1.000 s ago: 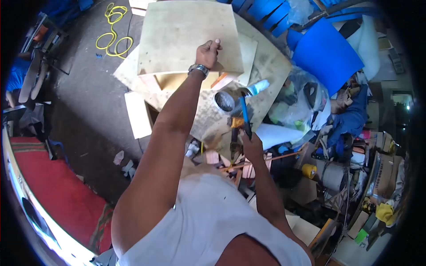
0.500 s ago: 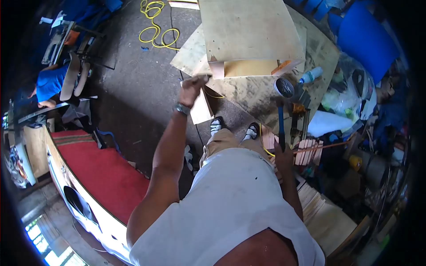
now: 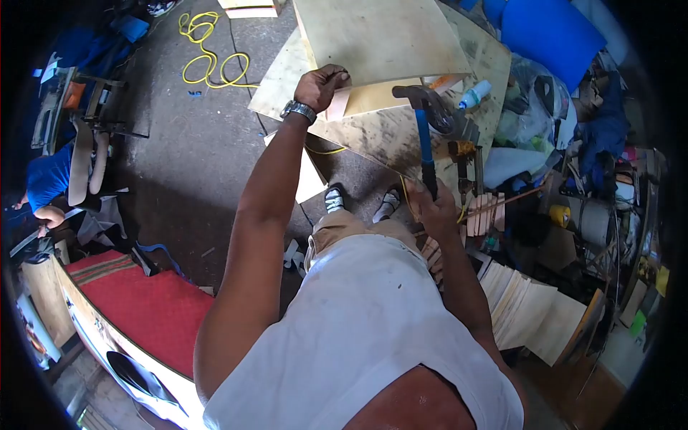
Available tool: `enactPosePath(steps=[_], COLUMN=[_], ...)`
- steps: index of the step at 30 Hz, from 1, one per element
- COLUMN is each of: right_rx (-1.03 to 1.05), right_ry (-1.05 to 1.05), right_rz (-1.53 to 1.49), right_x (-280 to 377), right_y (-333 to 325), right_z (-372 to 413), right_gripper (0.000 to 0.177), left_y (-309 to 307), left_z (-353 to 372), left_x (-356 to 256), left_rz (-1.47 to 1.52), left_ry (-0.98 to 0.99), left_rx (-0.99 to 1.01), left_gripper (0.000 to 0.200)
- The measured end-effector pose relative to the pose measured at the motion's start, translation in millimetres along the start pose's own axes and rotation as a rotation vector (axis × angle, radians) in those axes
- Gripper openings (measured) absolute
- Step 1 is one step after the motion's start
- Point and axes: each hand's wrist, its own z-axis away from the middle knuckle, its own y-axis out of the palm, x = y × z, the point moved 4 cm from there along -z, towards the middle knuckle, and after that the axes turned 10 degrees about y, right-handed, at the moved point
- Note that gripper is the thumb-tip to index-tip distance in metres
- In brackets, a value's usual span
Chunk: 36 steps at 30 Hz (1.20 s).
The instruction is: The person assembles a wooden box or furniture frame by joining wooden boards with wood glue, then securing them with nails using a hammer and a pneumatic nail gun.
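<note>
My left hand (image 3: pixel 322 87), with a watch (image 3: pixel 298 110) on its wrist, is at the near left corner of a wooden box (image 3: pixel 380 39). Its fingers are pinched together, and what they hold is too small to make out. My right hand (image 3: pixel 435 206) grips the black handle end of a hammer (image 3: pixel 424 136) with a blue shaft. The hammer head is raised near the open front of the box. Below the box lies a stained plywood board (image 3: pixel 380 140).
A can (image 3: pixel 443 123), a bottle (image 3: pixel 476 94) and a drill-like tool (image 3: pixel 461 154) are on the board's right. Yellow cord (image 3: pixel 208 54) lies on the floor. Stacked wood pieces (image 3: pixel 527 308) stand at right. A person in blue (image 3: pixel 49 175) is at far left, beyond a red-covered piece (image 3: pixel 143 301).
My left hand has moved up onto the box's corner. My right hand has lifted the hammer up and leftward, towards the box. The whole view has shifted somewhat.
</note>
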Motion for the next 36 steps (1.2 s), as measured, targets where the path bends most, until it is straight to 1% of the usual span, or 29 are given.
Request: enactPosePath(steps=[1,3,4,6,7,8,9,11,12,14,16,18,20,21,23,24,26,27,29,30,32,33,34,35,36], right_rx=[0.000,-0.002,-0.013,-0.035,-0.050,-0.063,-0.074,-0.048,-0.036,-0.064,-0.098,-0.157,-0.177,-0.187,-0.084,-0.033,-0.098,-0.128,-0.191,-0.227,-0.113,-0.053,-0.028,-0.066,-0.099], right_ry=[0.047,0.135,0.082,-0.033,-0.041,-0.048,-0.052,-0.052,-0.059,-0.140,-0.232,-0.352,-0.287,-0.255,-0.104,-0.022,-0.133,-0.183,-0.246,-0.281,-0.106,-0.017,-0.009,-0.077,-0.139], right_rz=[-0.009,-0.035,-0.004,0.061,0.114,0.168,0.224,0.264,0.284,0.237,0.193,0.132,0.280,0.355,0.439,0.477,0.404,0.365,0.373,0.379,0.525,0.595,0.559,0.492,0.424], right_x=[1.5,8.5,9.7,13.7,16.5,21.9,25.6,31.1,37.6,66.0,91.4,109.0,96.7,92.0,85.2,84.0,109.1,118.7,119.0,117.9,95.5,87.2,86.7,104.8,126.8], right_y=[3.2,9.6,12.3,16.3,18.4,21.6,23.8,26.7,28.8,30.8,32.5,35.2,41.5,42.8,43.2,44.7,38.1,37.3,41.2,41.2,46.4,46.8,39.9,32.9,24.7], right_z=[1.2,1.8,0.2,-7.1,-11.9,-16.6,-21.1,-32.7,-39.8,-42.4,-41.5,-47.5,-59.6,-65.6,-74.8,-75.0,-64.4,-57.9,-56.7,-56.7,-74.1,-79.3,-82.0,-76.0,-64.1], right_gripper=[0.021,0.023,0.023,0.023,0.026,0.029,0.032,0.032,0.032,0.034,0.035,0.036,0.035,0.034,0.034,0.034,0.036,0.037,0.037,0.037,0.035,0.035,0.035,0.035,0.035], left_y=[-1.4,0.2,-0.4,-1.2,-2.2,-3.7,-2.5,-0.8,-0.9,0.0,-1.0,-2.6,-0.4,-1.4,-1.6,-0.5,0.1,0.0,0.4,1.2,2.0,2.1,-0.8,-4.8,-11.7], left_z=[1.6,7.4,8.0,7.1,6.2,5.3,5.6,6.9,6.0,10.2,11.7,11.4,15.4,13.9,14.6,16.4,16.8,18.6,16.1,16.1,18.5,18.8,15.1,15.3,10.9], left_x=[13.1,0.6,0.2,6.5,10.0,9.0,9.0,2.1,-5.7,-18.6,-4.8,-9.4,-16.4,-16.3,-16.6,-17.7,-19.5,-14.1,-14.1,-17.8,-28.3,-27.0,-22.5,-15.0,-0.5], left_rz=[-0.037,-0.120,-0.155,-0.094,-0.062,-0.169,-0.159,-0.140,-0.269,-0.524,-0.531,-0.562,-0.609,-0.633,-0.678,-0.649,-0.593,-0.551,-0.467,-0.514,-0.606,-0.550,-0.495,-0.439,-0.263], left_ry=[0.025,0.081,0.098,0.074,0.060,0.052,0.055,0.061,0.067,0.069,0.140,0.211,0.277,0.268,0.242,0.246,0.251,0.255,0.274,0.226,0.131,0.145,0.165,0.180,0.247], left_rx=[-0.008,-0.020,-0.023,-0.048,-0.061,-0.043,-0.039,-0.034,-0.013,0.031,-0.017,-0.054,-0.079,-0.069,-0.050,-0.044,-0.043,-0.056,-0.075,-0.055,-0.019,0.005,0.010,0.010,0.032], left_gripper=[0.019,0.020,0.022,0.023,0.023,0.023,0.023,0.024,0.023,0.023,0.021,0.021,0.021,0.021,0.021,0.022,0.024,0.022,0.019,0.020,0.021,0.021,0.020,0.020,0.020])
